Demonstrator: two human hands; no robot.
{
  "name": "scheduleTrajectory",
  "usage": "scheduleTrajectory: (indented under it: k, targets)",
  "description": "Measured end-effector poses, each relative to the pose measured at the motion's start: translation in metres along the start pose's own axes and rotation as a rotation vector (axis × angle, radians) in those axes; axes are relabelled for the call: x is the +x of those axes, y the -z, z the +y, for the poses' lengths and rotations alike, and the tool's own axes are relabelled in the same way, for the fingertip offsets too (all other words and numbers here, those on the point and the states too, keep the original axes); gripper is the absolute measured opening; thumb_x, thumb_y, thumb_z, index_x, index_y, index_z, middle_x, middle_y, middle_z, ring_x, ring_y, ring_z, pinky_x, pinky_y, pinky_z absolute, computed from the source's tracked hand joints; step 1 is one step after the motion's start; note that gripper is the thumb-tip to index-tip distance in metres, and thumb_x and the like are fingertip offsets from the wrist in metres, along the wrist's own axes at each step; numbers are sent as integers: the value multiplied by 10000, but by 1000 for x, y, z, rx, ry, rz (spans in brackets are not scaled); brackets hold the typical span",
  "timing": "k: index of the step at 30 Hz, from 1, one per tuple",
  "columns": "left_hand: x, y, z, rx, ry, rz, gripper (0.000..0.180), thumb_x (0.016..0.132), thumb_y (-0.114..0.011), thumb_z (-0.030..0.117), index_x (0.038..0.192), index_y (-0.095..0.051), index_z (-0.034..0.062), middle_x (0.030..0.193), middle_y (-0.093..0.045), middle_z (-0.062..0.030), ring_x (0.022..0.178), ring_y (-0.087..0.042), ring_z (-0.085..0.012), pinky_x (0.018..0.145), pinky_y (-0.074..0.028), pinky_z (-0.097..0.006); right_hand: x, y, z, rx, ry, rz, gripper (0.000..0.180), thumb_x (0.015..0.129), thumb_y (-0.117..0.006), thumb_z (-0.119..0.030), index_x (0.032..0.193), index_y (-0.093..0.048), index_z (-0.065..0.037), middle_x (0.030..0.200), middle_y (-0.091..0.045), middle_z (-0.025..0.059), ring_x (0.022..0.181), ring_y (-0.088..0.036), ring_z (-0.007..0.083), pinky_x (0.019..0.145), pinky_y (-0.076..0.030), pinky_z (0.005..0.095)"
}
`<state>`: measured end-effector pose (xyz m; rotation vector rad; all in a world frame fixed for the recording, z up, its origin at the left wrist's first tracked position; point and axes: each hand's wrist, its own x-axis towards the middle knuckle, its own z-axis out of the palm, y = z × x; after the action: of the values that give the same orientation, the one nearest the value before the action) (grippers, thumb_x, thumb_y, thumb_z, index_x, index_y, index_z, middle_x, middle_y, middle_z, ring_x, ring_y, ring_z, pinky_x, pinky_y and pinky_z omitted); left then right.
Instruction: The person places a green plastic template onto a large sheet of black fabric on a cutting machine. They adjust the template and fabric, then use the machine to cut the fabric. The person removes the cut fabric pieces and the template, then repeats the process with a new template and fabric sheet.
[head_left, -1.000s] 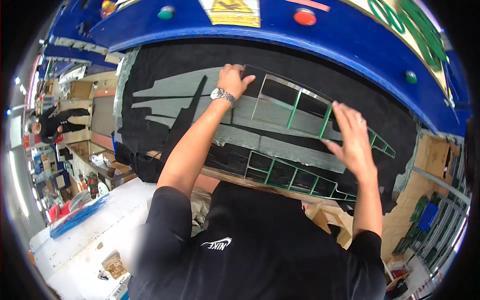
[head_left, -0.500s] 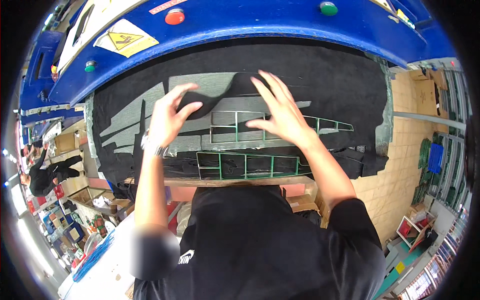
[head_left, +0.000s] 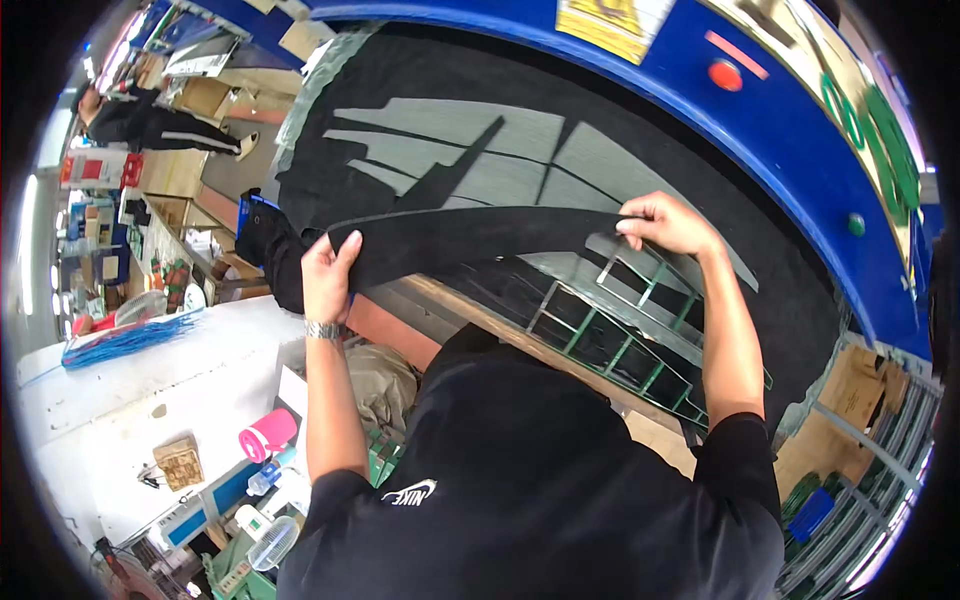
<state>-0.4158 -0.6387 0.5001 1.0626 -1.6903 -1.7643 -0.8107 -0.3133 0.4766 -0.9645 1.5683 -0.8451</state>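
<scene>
A long, tapering strip of black sheet material (head_left: pixel 470 235) is stretched between my two hands. My left hand (head_left: pixel 328 272) pinches its wide left end between thumb and fingers. At the other end, my right hand (head_left: pixel 668 224) grips the narrow tip. Beneath and beyond the strip lies the black sheet (head_left: pixel 700 185), with cut-out gaps that bare a grey-green board (head_left: pixel 515 130). Two green-edged metal cutting dies (head_left: pixel 620 355) rest near my right forearm, one of them partly behind it.
A blue machine beam (head_left: pixel 690 110) with a red button (head_left: pixel 725 75) and a green button (head_left: pixel 856 224) spans the far side. To the left is a white table (head_left: pixel 120 400) bearing blue strands (head_left: pixel 130 340) and a pink jug (head_left: pixel 267 436). A person (head_left: pixel 150 125) stands at the far left.
My hands, open over the sheet before, have closed on a black strip and lifted it. The view has turned left, bringing the white table further in.
</scene>
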Motion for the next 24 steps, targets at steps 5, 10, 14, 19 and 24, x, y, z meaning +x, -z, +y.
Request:
scheduleTrajectory:
  k: [5,10,14,19,24]
  targets:
    - [-23,79,-84,-221,198,163,214,1024,-669,117,1178,-678,-32,1099,-746,-81,961,-699,-131,865,-562,-284,110,12,-41,-139,0,130,162,1004,-700,-149,921,-702,-11,768,-666,-14,717,-608,61,706,-523,255]
    - [-37,99,-128,-358,313,142,205,1028,-676,167,1169,-691,18,1009,-773,-42,693,-685,-65,526,-489,-197,217,-10,-53,-113,-136,325,154,959,-767,-177,926,-732,-31,767,-687,-15,702,-630,70,668,-533,249]
    - [-35,108,-141,-425,462,119,135,1013,-691,121,1103,-683,20,974,-755,-35,690,-641,-40,522,-423,-205,251,-25,-61,-361,-255,426,175,908,-817,-217,942,-754,-58,780,-705,5,720,-633,70,676,-509,261]
    - [-31,131,-189,-419,484,39,289,1011,-700,158,1272,-626,56,1054,-745,-45,883,-700,-101,723,-556,-248,263,-31,-61,-644,-187,515,223,845,-859,-223,918,-730,-56,783,-715,60,736,-671,163,717,-526,344]
    - [-34,128,-183,19,257,207,313,995,-722,211,1259,-671,51,1072,-733,-52,949,-680,-133,856,-560,-304,264,-27,-56,-805,46,462,376,873,-827,-266,1121,-651,-44,974,-675,117,909,-656,278,800,-514,387]
